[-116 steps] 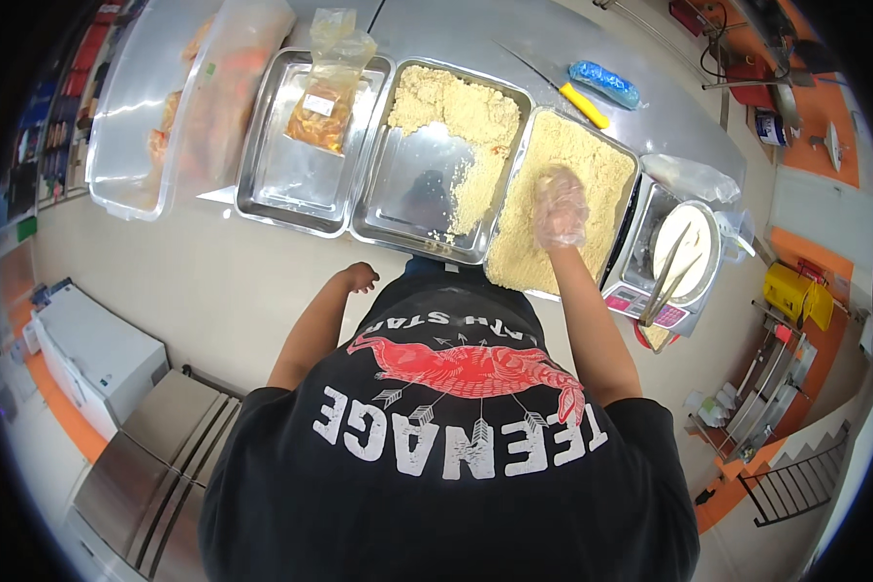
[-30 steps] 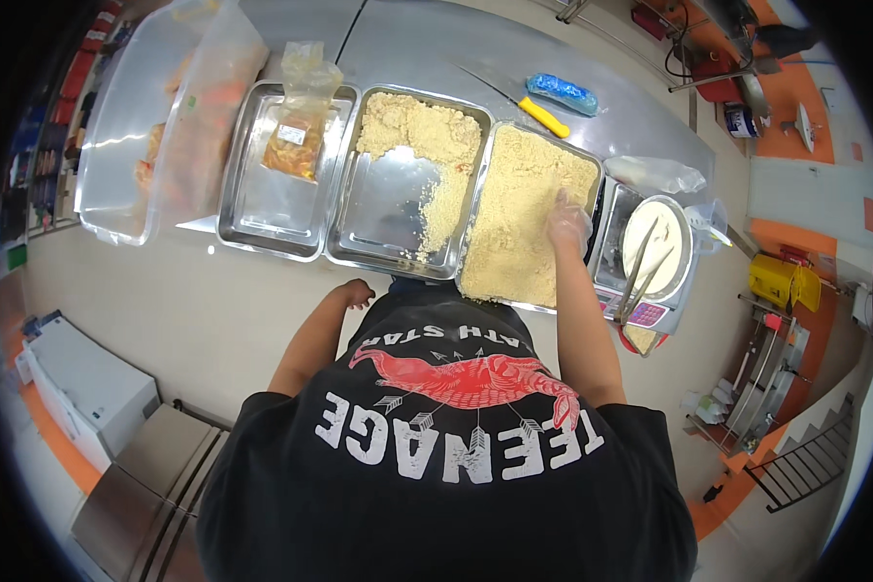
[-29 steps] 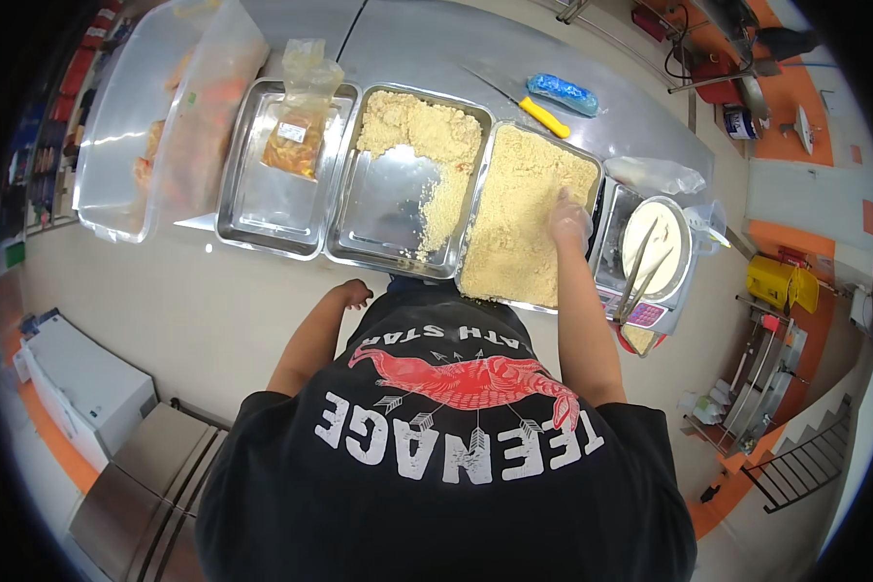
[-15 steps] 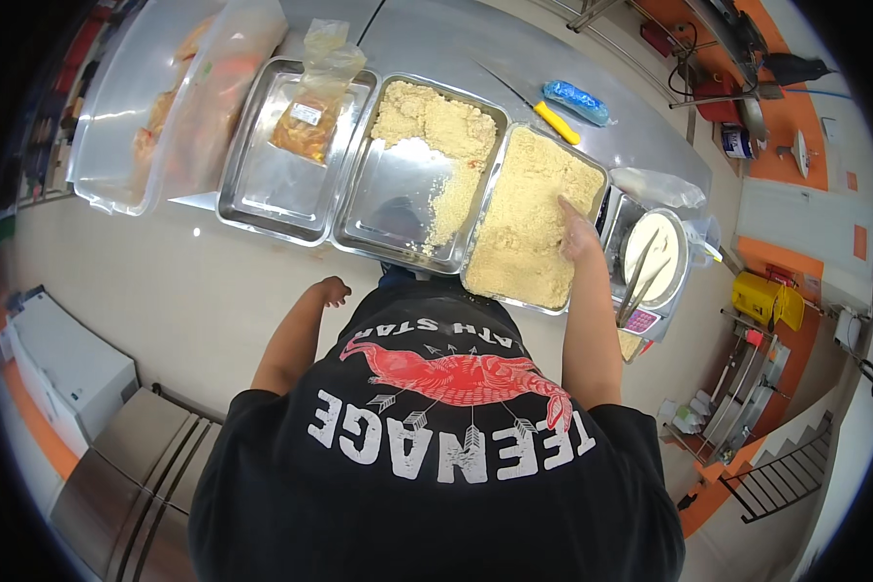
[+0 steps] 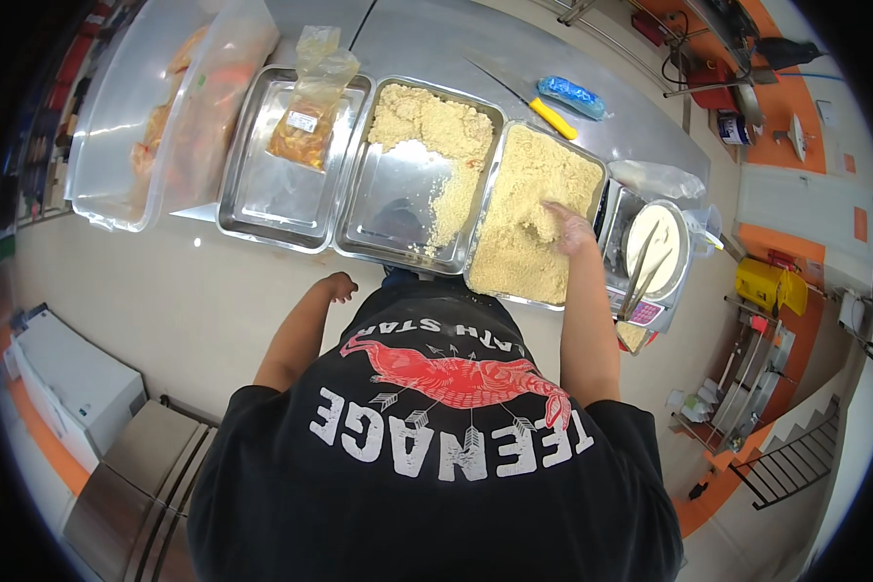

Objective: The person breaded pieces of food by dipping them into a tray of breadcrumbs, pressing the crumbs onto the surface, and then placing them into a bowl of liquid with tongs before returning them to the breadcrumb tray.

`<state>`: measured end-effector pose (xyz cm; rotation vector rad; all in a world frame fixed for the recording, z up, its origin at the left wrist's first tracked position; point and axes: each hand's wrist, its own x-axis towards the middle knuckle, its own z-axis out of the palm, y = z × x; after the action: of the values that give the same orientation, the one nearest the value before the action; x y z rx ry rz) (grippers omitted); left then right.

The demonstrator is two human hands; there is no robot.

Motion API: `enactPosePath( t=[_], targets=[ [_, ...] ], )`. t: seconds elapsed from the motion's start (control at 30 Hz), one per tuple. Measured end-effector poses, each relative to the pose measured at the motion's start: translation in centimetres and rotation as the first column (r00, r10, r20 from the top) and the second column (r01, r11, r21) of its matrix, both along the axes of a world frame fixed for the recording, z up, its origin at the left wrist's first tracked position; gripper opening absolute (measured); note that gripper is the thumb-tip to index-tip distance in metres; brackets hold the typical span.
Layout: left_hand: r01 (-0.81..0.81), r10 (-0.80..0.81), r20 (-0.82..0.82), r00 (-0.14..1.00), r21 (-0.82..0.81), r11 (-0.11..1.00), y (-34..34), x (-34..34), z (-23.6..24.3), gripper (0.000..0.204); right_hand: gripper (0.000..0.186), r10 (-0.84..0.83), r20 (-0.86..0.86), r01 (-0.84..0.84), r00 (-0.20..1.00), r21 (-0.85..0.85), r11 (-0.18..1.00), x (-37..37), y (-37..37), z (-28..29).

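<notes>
My right hand (image 5: 576, 233) is in the right-hand steel tray (image 5: 514, 298), which is filled with pale yellow breadcrumbs (image 5: 524, 267). Its fingers curl round a clump of crumbs (image 5: 541, 225), the index finger lying over the top; whether a coated piece is inside cannot be seen. My left hand (image 5: 339, 287) hangs empty in front of the table edge, fingers loosely bent and apart. Beside the crumb tray, a middle tray (image 5: 383, 213) holds crumb-coated pieces (image 5: 436, 118) at its far end and loose crumbs along its right side.
A left tray (image 5: 281, 209) carries a plastic bag of orange-brown food (image 5: 301, 136). Farther left stands a big translucent tub (image 5: 116, 145). Behind the trays lie a yellow-handled knife (image 5: 553, 118) and a blue roll (image 5: 570, 97). To the right, tongs (image 5: 640, 272) rest in a bowl of creamy batter (image 5: 662, 247) on a scale (image 5: 640, 310).
My right hand has shifted slightly, its fingers now curled round a raised clump where they earlier lay on the crumbs. The crumb surface there is disturbed. My left hand has barely moved.
</notes>
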<state>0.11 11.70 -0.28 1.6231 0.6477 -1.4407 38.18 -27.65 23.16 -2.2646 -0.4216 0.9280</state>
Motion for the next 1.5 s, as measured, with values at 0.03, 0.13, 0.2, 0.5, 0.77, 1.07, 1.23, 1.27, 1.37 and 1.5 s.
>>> enactPosePath(
  t=[0.03,0.13,0.2,0.5,0.77,1.07,1.23,1.27,1.37,1.5],
  targets=[
    [0.007,-0.007,0.003,1.000,0.005,1.000,0.1,0.4,0.1,0.037,0.051,0.061,0.074,-0.057,0.995,-0.059,0.997,0.2,-0.1,0.5],
    [0.019,-0.019,0.010,1.000,0.017,1.000,0.1,1.3,0.3,0.037,0.035,-0.458,-0.226,0.438,0.860,-0.133,0.889,1.3,0.5,3.0],
    [0.014,-0.015,0.013,1.000,0.022,1.000,0.1,1.3,0.0,0.037,0.028,-0.274,-0.125,0.254,0.954,-0.155,0.955,2.3,0.5,6.2],
    [-0.019,0.020,-0.017,1.000,0.014,1.000,0.1,0.9,-0.1,0.040,0.047,-0.004,0.078,0.034,0.997,-0.390,0.920,4.0,4.2,17.4],
    [-0.032,0.033,-0.041,0.999,0.033,0.999,1.6,0.3,-0.1,0.039,0.026,0.343,0.403,0.058,0.848,-0.715,0.697,-2.2,9.3,8.3],
    [-0.049,0.049,-0.032,0.998,0.000,0.999,1.4,-0.9,-0.2,0.036,0.047,0.098,0.343,0.062,0.934,-0.426,0.903,-5.4,6.0,7.5],
    [0.019,-0.019,-0.085,0.996,0.002,1.000,1.0,-1.3,0.2,0.036,0.044,0.491,0.092,-0.278,0.866,-0.728,0.627,-0.4,0.9,6.3],
    [0.040,-0.039,-0.082,0.996,0.001,0.999,1.0,-1.0,0.4,0.036,0.044,0.554,0.051,-0.357,0.831,-0.714,0.602,-1.0,0.7,6.0],
    [0.054,-0.054,-0.074,0.996,-0.003,0.999,1.2,0.0,0.6,0.034,0.043,0.513,-0.003,-0.364,0.858,-0.709,0.604,-3.5,2.0,4.7],
    [0.061,-0.062,-0.019,0.998,-0.003,0.998,0.9,2.0,1.5,0.031,0.047,-0.031,0.402,0.296,0.915,-0.617,0.729,-6.7,1.7,0.2]
  ],
)
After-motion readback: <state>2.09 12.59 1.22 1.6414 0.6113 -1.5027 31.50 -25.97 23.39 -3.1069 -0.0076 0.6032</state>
